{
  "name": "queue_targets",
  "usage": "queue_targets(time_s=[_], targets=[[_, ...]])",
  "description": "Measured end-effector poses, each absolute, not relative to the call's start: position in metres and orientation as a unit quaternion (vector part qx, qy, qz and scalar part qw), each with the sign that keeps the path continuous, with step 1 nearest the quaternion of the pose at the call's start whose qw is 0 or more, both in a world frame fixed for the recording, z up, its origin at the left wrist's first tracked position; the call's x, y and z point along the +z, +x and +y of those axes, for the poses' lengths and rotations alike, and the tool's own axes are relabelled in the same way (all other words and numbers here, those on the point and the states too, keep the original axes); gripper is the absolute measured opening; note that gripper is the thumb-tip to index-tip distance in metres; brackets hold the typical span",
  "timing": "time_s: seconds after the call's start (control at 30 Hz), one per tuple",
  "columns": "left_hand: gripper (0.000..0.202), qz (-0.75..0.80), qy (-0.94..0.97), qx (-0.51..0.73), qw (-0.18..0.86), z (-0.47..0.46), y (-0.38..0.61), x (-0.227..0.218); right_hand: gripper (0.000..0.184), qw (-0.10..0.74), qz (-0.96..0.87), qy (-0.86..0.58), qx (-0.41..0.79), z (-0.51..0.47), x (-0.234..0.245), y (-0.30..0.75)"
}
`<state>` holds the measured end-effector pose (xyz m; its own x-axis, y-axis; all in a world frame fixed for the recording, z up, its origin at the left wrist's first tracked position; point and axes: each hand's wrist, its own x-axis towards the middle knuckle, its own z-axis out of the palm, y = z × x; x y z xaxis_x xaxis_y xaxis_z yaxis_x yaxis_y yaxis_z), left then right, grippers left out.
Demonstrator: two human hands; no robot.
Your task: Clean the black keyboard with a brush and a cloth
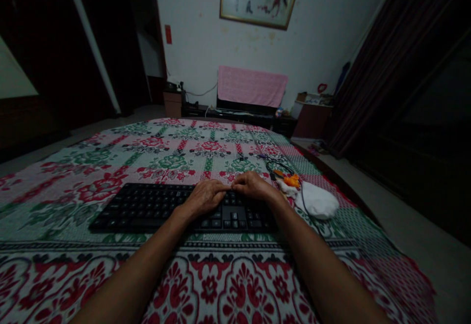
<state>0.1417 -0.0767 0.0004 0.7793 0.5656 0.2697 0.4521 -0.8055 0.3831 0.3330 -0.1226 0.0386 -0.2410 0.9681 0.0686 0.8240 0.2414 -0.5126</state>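
A black keyboard point(147, 206) lies flat on the patterned bedspread in front of me, its number pad to the right. My left hand point(206, 196) rests over the keyboard's upper middle, fingers pressed together and pointing right. Just beside it, my right hand point(253, 185) is above the top edge of the right part, fingers curled in a pinch. The fingertips of both hands meet over the keyboard's back edge. Whatever they pinch, if anything, is too small or hidden to make out.
Right of the keyboard lie a white cloth bundle point(318, 200), an orange item point(292, 180) and a dark looped cable point(279, 161). The floral bedspread point(209, 275) covers the bed. Beyond it, a pink cloth point(252, 86) hangs over a screen on a low cabinet.
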Motion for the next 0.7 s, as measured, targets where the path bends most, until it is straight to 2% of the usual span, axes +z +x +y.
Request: queue_targets(time_s=[0.23, 0.4, 0.5, 0.7], targets=[[0.033, 0.304, 0.909, 0.242, 0.151, -0.072, 0.14, -0.003, 0.032, 0.237, -0.731, -0.596, 0.232, -0.114, 0.026, 0.351], [0.029, 0.329, 0.906, 0.221, 0.148, -0.071, 0.139, 0.001, 0.025, 0.217, -0.641, -0.73, 0.096, -0.086, 0.016, 0.365], [0.027, 0.325, 0.909, 0.208, 0.159, -0.072, 0.138, 0.005, 0.032, 0.186, -0.613, -0.767, 0.027, -0.06, 0.011, 0.373], [0.03, 0.316, 0.914, 0.205, 0.153, -0.074, 0.138, 0.007, 0.04, 0.163, -0.621, -0.767, 0.0, -0.019, 0.004, 0.386]])
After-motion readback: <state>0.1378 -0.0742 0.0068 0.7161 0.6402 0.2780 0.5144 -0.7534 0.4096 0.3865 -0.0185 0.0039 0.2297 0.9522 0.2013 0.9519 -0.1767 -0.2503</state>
